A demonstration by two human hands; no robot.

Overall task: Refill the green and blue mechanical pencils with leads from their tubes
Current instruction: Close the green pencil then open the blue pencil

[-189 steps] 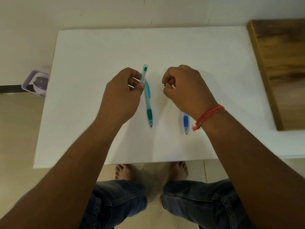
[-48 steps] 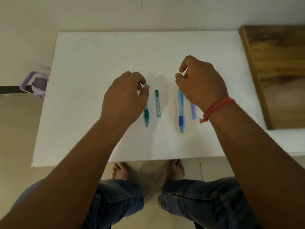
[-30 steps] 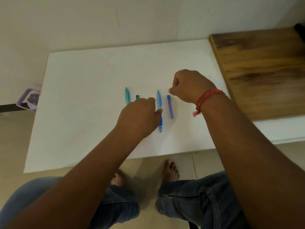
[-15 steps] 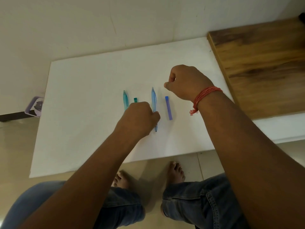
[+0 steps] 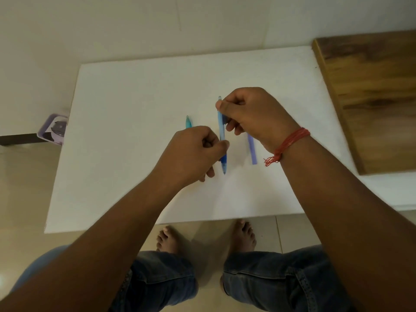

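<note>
Blue plastic, light, stiff and rather slick, makes up the blue pencil (image 5: 221, 134), judged best held by its barrel. It is pinched low by the closed fingers (image 5: 221, 147) of the left hand (image 5: 193, 152) and near its top by those of the right hand (image 5: 252, 113). The purple lead tube (image 5: 252, 149) lies on the desk (image 5: 135, 131) just right of the fingers; the green pencil (image 5: 188, 122) lies left.

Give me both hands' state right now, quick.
Left hand: closed on the blue pencil, lower barrel.
Right hand: closed, pinching the same pencil's upper end.
</note>
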